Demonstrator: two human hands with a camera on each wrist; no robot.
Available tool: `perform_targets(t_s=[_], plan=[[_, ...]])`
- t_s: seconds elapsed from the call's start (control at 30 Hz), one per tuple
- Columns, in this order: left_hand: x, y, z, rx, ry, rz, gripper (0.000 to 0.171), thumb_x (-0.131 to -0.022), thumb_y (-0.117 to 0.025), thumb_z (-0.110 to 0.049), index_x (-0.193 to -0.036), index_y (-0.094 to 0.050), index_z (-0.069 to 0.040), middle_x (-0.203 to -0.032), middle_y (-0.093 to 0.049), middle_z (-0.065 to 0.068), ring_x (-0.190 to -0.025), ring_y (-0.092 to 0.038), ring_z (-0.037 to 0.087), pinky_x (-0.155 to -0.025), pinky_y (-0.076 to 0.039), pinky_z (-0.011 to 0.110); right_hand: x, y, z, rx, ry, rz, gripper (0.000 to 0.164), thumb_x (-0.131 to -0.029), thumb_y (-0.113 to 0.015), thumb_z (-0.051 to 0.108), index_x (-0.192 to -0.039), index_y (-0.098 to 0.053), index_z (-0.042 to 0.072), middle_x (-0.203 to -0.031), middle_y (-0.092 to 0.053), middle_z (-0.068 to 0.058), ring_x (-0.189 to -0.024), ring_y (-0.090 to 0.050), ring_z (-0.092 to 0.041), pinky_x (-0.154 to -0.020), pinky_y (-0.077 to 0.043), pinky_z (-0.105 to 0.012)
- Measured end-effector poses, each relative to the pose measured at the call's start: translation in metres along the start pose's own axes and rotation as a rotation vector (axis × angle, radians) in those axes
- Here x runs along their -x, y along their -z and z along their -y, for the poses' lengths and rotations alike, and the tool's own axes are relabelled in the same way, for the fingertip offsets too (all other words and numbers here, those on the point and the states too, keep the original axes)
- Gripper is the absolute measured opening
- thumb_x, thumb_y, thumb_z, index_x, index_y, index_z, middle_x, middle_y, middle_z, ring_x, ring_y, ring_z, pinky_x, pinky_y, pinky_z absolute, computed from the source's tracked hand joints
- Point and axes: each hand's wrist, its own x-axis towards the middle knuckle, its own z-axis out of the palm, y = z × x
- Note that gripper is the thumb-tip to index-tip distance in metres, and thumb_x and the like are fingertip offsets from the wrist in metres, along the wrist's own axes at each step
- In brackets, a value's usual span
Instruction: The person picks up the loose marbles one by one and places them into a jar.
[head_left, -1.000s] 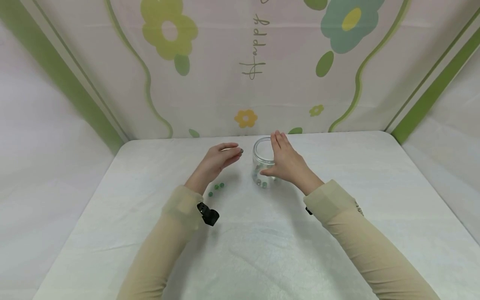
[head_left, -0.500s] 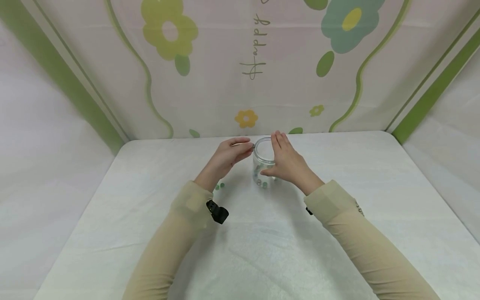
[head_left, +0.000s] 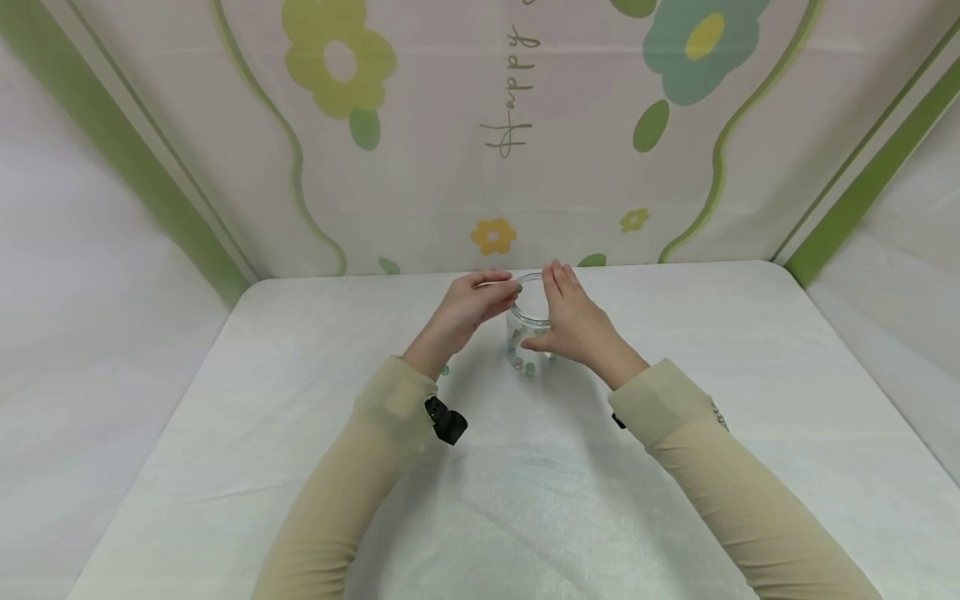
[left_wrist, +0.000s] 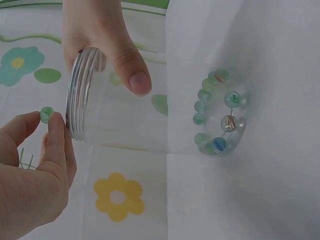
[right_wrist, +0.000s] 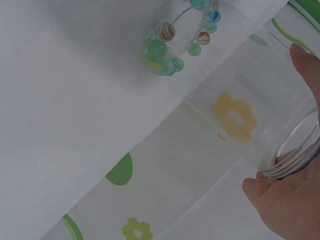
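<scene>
A clear glass jar (head_left: 528,333) with its mouth up stands near the back of the table, several coloured marbles (left_wrist: 229,123) lying round its bottom. My right hand (head_left: 581,332) holds the jar near the top, with the thumb (left_wrist: 135,75) along the near side of the glass. Between the left thumb and fingertips I pinch a green marble (left_wrist: 47,114), just at the left edge of the jar's rim (left_wrist: 77,100). That left hand (head_left: 467,312) overlaps the rim in the head view.
A green marble (head_left: 445,370) lies on the white table (head_left: 525,500) beside the left wrist, partly covered by it. Behind the table's back edge hangs a flowered cloth (head_left: 420,192).
My left hand has moved right with the pinched marble, from left of the jar to its rim. The left forearm now hides most of the loose marbles. The right hand and jar stay put.
</scene>
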Motion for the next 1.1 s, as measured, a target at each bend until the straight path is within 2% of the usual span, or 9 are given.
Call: perform_targets(t_s=[0.5, 0.77, 1.1], plan=[[0.003, -0.002, 0.0, 0.014, -0.022, 0.011, 0.042, -0.094, -0.061, -0.013, -0.132, -0.05, 0.001, -0.112, -0.061, 0.007, -0.091, -0.061, 0.008, -0.103, -0.05, 0.028, 0.001, 0.001, -0.001, -0.003, -0.005, 0.008, 0.116, -0.079, -0.076, 0.045, -0.15, 0.0, -0.006, -0.16, 0.004, -0.022, -0.149, 0.003, -0.036, -0.122, -0.02, -0.049], [0.003, -0.003, 0.0, 0.015, -0.015, 0.006, 0.045, -0.093, -0.062, -0.013, -0.134, -0.049, 0.001, -0.106, -0.059, 0.004, -0.093, -0.061, 0.009, -0.104, -0.049, 0.029, 0.001, 0.001, -0.002, -0.006, -0.013, 0.009, 0.116, -0.079, -0.076, 0.045, -0.151, 0.001, -0.005, -0.16, 0.005, -0.02, -0.149, 0.004, -0.035, -0.121, -0.02, -0.049], [-0.001, 0.01, 0.005, -0.011, 0.027, -0.046, 0.043, -0.093, -0.063, -0.013, -0.133, -0.051, -0.003, -0.116, -0.06, 0.008, -0.094, -0.061, 0.009, -0.099, -0.052, 0.025, 0.001, 0.001, -0.002, -0.006, -0.013, -0.001, 0.116, -0.078, -0.077, 0.044, -0.151, -0.001, -0.005, -0.16, 0.003, -0.021, -0.149, 0.003, -0.035, -0.121, -0.02, -0.05]])
